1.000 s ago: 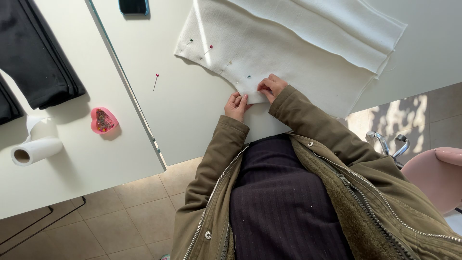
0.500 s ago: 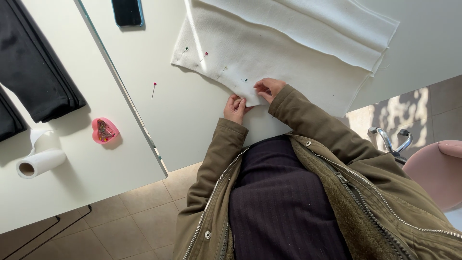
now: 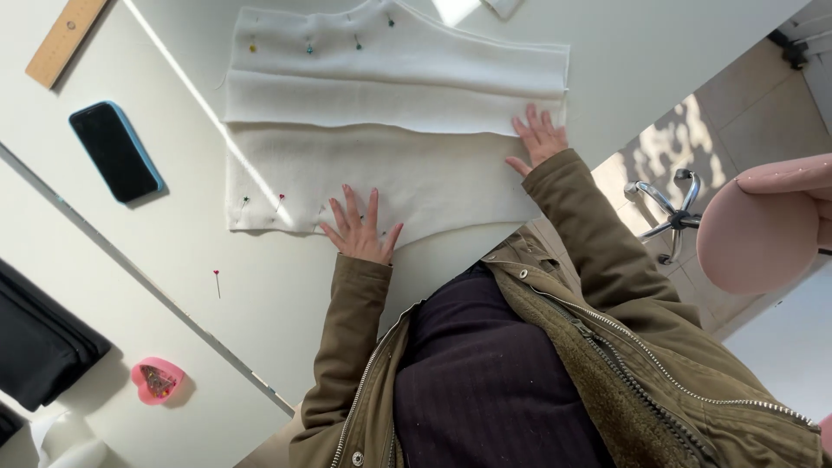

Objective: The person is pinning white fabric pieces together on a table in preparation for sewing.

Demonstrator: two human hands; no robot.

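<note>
A piece of white fabric [image 3: 390,130] lies flat on the white table [image 3: 260,286], folded in layers, with coloured pins along its far and near edges. My left hand [image 3: 361,230] rests palm down, fingers spread, on the fabric's near edge beside several pins. My right hand [image 3: 539,137] lies flat with fingers apart on the fabric's right end, by the table edge. Neither hand holds anything. Both arms wear olive jacket sleeves.
A black phone [image 3: 115,150] and a wooden ruler [image 3: 66,39] lie to the left of the fabric. A loose pin [image 3: 217,282] is on the table. A pink heart-shaped pin box [image 3: 157,380] and black cloth [image 3: 39,342] sit at lower left. A pink chair [image 3: 767,225] stands right.
Both hands had been pinched together at one spot on the fabric's near edge; now they are spread apart and flat on the cloth. The camera view shifted, showing more of the fabric.
</note>
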